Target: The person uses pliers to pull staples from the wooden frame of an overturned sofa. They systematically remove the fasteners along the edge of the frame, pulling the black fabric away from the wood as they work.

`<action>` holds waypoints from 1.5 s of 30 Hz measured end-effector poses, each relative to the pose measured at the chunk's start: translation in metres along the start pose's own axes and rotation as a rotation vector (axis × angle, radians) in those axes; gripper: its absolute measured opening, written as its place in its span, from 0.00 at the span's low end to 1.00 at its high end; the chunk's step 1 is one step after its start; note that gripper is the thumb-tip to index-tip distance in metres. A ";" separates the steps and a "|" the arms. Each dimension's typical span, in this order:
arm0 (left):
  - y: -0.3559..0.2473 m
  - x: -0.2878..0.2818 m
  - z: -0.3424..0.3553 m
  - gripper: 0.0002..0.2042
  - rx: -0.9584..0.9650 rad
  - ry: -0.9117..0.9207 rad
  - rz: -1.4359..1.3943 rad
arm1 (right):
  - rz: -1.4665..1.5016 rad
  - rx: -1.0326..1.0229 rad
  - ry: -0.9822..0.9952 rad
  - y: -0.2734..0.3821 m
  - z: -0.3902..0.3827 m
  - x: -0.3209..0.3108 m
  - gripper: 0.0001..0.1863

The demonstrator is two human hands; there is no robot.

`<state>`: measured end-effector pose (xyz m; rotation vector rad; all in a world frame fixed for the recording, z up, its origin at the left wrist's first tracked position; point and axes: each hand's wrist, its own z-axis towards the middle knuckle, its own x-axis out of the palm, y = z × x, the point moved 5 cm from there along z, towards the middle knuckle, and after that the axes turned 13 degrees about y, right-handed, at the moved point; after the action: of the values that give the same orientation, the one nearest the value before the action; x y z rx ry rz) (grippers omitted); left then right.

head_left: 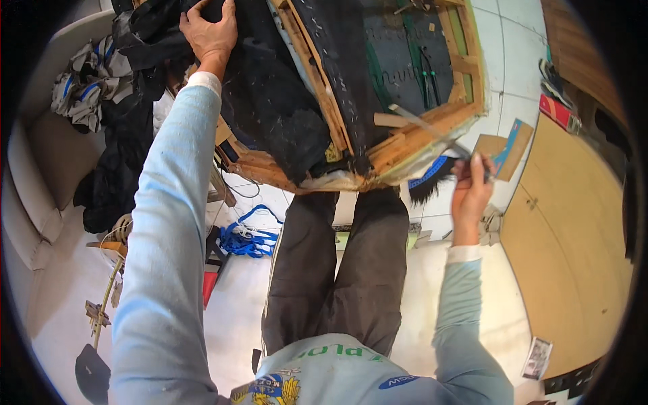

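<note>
An upturned wooden furniture frame (412, 138) with torn black fabric (277, 101) on its left half lies in front of my legs. At the far left, my left hand (210, 34) is closed on the black fabric, its fingertips partly cut off by the picture's top edge. My right hand (471, 196) is closed round the dark handle of a long, thin metal tool (425, 125), whose exact kind I cannot make out. Its flat tip slants up and left over the frame's right part. Green-handled pliers (426, 77) lie inside the frame beside wavy springs.
A blue-backed brush (432, 179) with black bristles is on the tiled floor near my right hand. Cut pieces of cardboard (505, 148) lie beyond it. Blue straps (250, 233) lie left of my legs. A beige sofa (40, 175) with crumpled cloth (94, 81) stands at left.
</note>
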<state>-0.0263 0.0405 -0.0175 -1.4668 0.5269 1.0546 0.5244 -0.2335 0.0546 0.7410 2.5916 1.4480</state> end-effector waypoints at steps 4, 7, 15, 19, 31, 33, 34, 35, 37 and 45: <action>-0.005 -0.013 -0.054 0.39 0.114 0.040 0.032 | 0.178 0.027 -0.031 -0.053 -0.123 0.024 0.13; -0.012 -0.015 -0.133 0.46 -0.048 0.182 -0.003 | 0.373 0.161 -0.229 -0.096 -0.195 0.031 0.13; -0.027 -0.016 -0.246 0.44 -0.281 0.332 -0.181 | -0.280 0.358 0.058 -0.125 -0.261 0.079 0.15; -0.028 -0.016 -0.245 0.43 -0.241 0.363 -0.098 | -0.618 0.170 0.174 -0.126 -0.264 0.091 0.22; -0.101 -0.012 -0.263 0.33 0.625 0.424 0.188 | -0.555 0.035 0.007 -0.143 -0.258 0.104 0.20; -0.164 -0.001 -0.260 0.20 0.943 0.563 0.089 | -0.537 0.114 0.026 -0.151 -0.278 0.096 0.21; -0.186 0.014 -0.252 0.19 1.068 0.588 0.226 | -0.567 0.141 0.063 -0.148 -0.282 0.097 0.21; -0.194 0.036 -0.241 0.20 1.148 0.583 0.371 | -0.517 0.151 0.072 -0.153 -0.289 0.097 0.21; -0.193 0.075 -0.216 0.23 1.073 0.778 0.687 | -0.417 0.145 0.080 -0.157 -0.297 0.094 0.21; -0.191 0.090 -0.201 0.30 0.949 1.280 1.003 | -0.280 0.088 -0.041 -0.137 -0.282 0.080 0.20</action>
<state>0.2347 -0.0892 -0.0110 -0.7555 2.4424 0.2190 0.3190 -0.4771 0.1098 0.3895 2.6128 1.2312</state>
